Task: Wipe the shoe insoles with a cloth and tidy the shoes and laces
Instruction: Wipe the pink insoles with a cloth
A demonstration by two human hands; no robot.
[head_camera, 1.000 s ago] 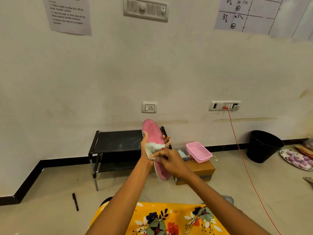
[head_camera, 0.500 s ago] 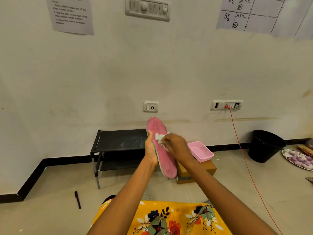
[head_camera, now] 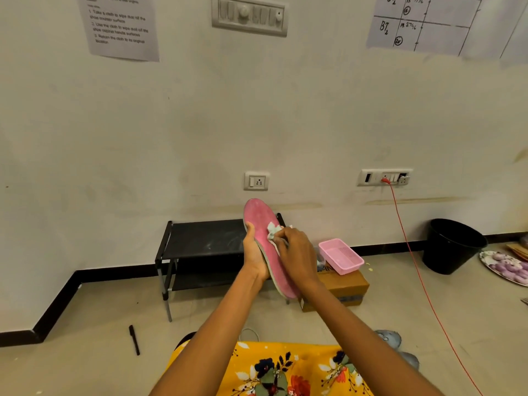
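A pink shoe insole (head_camera: 261,221) stands nearly upright in front of me, toe end up. My left hand (head_camera: 254,257) grips it from behind at its left edge, thumb on the front. My right hand (head_camera: 295,254) pinches a small pale cloth (head_camera: 273,231) and presses it against the insole's pink face near the middle. Most of the cloth is hidden under my fingers. Part of a grey shoe (head_camera: 390,338) shows on the floor beside my right forearm.
A low black shoe rack (head_camera: 200,241) stands against the wall behind the insole. A pink tray (head_camera: 341,257) sits on a cardboard box (head_camera: 347,287) to its right. Further right are a red cable (head_camera: 414,270) and a black bin (head_camera: 453,247). A black pen (head_camera: 134,340) lies on the floor.
My right hand has slid the cloth from lower on the insole up toward its middle. The insole has turned so its pink face shows more to the right.
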